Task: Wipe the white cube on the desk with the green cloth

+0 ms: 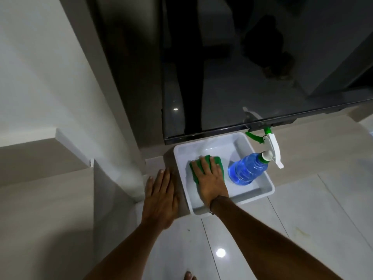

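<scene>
A green cloth (219, 161) lies in a white tray (262, 196) that stands on the glossy tiled floor. My right hand (209, 179) rests flat on top of the cloth with its fingers stretched out, covering most of it; the fingers are not curled around it. My left hand (161, 197) lies flat, fingers extended, on a beige ledge just left of the tray and holds nothing. I see no white cube and no desk in this view.
A blue spray bottle (245, 168) with a white and green trigger head (272, 147) leans in the tray's right side. A glossy black panel (242, 67) rises right behind the tray. White walls and a step stand at left. Toes (189, 276) show at the bottom edge.
</scene>
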